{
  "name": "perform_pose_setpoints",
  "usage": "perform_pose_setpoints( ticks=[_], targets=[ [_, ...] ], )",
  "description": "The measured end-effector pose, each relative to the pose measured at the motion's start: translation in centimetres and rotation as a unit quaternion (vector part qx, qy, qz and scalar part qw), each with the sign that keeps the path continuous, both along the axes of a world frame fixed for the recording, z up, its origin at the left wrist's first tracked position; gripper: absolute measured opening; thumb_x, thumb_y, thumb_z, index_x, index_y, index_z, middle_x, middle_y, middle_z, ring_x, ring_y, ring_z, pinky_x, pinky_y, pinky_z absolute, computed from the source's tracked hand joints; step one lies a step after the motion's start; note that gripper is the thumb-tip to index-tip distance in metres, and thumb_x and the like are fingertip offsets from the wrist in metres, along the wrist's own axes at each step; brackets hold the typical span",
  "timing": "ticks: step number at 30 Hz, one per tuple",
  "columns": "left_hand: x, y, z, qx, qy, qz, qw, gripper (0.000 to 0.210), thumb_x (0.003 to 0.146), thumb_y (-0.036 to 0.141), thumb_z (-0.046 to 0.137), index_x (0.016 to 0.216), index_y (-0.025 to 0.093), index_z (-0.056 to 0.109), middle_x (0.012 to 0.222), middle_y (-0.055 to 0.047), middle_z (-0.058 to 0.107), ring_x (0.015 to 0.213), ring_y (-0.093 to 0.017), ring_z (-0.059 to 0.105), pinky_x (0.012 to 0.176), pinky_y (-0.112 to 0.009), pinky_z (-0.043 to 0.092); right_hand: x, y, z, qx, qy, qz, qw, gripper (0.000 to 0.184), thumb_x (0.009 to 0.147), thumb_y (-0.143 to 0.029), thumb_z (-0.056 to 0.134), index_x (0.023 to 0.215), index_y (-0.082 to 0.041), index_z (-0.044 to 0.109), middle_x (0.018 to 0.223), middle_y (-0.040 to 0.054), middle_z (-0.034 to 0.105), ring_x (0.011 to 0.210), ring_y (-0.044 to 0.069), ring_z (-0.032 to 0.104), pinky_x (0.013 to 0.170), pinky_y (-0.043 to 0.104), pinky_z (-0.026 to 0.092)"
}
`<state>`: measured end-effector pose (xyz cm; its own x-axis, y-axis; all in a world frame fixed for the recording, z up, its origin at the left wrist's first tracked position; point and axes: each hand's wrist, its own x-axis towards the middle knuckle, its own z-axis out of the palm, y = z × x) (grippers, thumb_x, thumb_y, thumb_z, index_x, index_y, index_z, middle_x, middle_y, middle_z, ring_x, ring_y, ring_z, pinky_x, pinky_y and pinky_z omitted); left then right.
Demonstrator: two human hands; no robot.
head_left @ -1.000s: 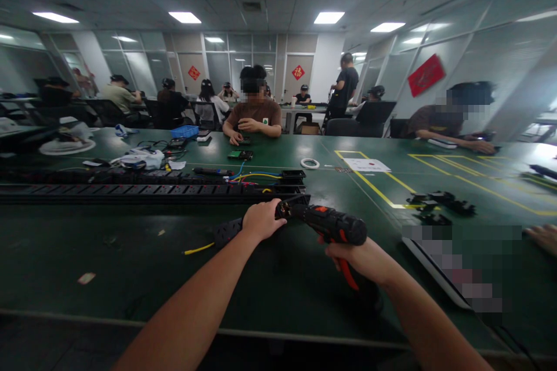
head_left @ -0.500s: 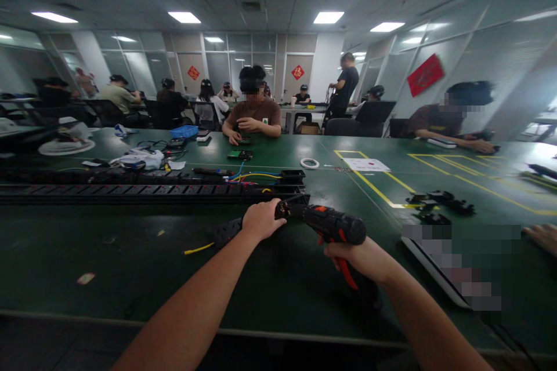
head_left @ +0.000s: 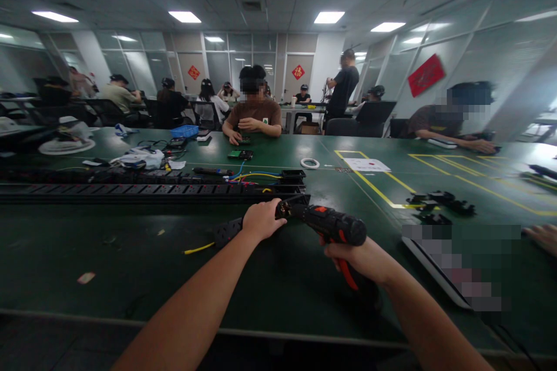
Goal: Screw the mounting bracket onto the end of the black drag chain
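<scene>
**Driver on strip, no shift**

Nothing of ours has moved since the last frame. Our right hand (head_left: 363, 258) grips the driver (head_left: 333, 226); its tip meets the strip (head_left: 226, 232), which our left hand (head_left: 261, 219) clamps on the table (head_left: 108, 266), near the yellow wire (head_left: 198, 249).

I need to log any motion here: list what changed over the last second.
Almost nothing. The left hand stays closed on the black socket strip, and the right hand keeps its grip on the black-and-orange power screwdriver, tip at the strip's end. Only the standing person in the background shifted posture slightly. The green table is unchanged.
</scene>
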<state>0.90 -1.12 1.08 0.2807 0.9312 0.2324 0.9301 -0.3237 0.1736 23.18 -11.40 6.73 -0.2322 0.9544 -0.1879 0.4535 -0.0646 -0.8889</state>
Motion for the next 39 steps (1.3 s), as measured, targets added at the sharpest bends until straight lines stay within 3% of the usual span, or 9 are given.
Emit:
perform_pose_setpoints(
  ticks=[29, 39],
  targets=[
    [0.04, 0.05, -0.06, -0.002, 0.008, 0.004, 1.000, 0.061, 0.080, 0.058, 0.058, 0.133, 0.031, 0.046, 0.110, -0.007, 0.067, 0.099, -0.027, 0.063, 0.083, -0.036, 0.045, 0.21, 0.30, -0.35, -0.001, -0.009, 0.005, 1.000, 0.012, 0.068, -0.019, 0.060, 0.080, -0.018, 0.058, 0.058, -0.0035, 0.056, 0.053, 0.014, 0.057, 0.051, 0.025, 0.045],
    [0.06, 0.10, -0.15, 0.006, 0.002, -0.004, 1.000, 0.060, 0.080, 0.057, 0.060, 0.132, 0.030, 0.047, 0.109, -0.007, 0.068, 0.099, -0.027, 0.064, 0.082, -0.036, 0.046, 0.34, 0.37, -0.92, 0.003, -0.011, -0.013, 1.000, 0.027, 0.069, -0.020, 0.060, 0.096, -0.018, 0.060, 0.059, -0.0037, 0.057, 0.054, 0.015, 0.057, 0.050, 0.025, 0.045]
  ],
)
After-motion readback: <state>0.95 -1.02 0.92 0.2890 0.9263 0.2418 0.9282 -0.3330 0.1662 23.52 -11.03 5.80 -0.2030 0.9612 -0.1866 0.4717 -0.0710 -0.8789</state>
